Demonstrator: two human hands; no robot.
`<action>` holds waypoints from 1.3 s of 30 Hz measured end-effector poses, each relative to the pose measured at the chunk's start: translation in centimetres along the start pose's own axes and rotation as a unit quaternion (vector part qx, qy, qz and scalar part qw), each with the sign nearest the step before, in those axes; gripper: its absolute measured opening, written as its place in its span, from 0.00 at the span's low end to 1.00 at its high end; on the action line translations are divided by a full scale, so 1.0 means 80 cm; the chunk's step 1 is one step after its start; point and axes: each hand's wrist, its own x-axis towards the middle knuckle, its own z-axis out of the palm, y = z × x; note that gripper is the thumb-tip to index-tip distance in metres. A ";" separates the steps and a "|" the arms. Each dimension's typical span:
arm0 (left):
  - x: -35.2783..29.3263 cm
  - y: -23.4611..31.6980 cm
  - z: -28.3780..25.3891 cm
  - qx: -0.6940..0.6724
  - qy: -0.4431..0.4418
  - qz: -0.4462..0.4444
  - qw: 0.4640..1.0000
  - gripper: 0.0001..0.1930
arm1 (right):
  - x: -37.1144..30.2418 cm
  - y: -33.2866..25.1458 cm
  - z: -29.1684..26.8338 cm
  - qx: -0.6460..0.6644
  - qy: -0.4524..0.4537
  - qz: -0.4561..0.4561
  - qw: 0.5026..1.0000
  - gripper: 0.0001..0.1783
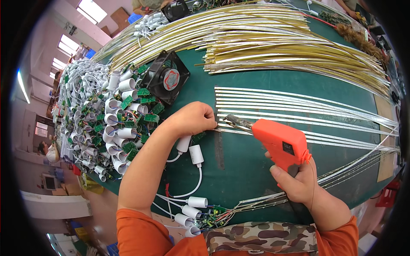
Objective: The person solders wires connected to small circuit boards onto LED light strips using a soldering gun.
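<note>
Many white cups [127, 84] holding green boards [127, 102], right hand [302, 184] wrapped round red soldering gun [277, 138], left hand [194, 119], fingertips together

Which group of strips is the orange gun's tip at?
The middle row of white strips, spread apart, its left ends beside the left hand; the yellowish pile lies farther back, the wired bunch nearer the body.

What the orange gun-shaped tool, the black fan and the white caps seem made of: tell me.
Orange gun-shaped tool: likely semi-matte plastic, from its rounded, evenly coloured shell. Black fan: satin plastic or painted metal; its plain dark look fits either. White caps: probably smooth plastic, from their even white, rounded walls.
</note>
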 end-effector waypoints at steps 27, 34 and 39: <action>-0.004 -0.004 0.003 -0.080 0.009 0.029 0.996 0.05 | -0.007 0.005 -0.004 0.020 0.015 0.004 1.000 0.24; -0.004 -0.012 0.002 -0.152 -0.037 0.041 0.987 0.04 | -0.005 0.009 -0.004 0.022 0.019 0.004 1.000 0.24; -0.008 -0.005 0.005 -0.114 -0.011 0.056 0.992 0.05 | -0.005 0.009 -0.003 0.020 0.026 -0.006 0.999 0.24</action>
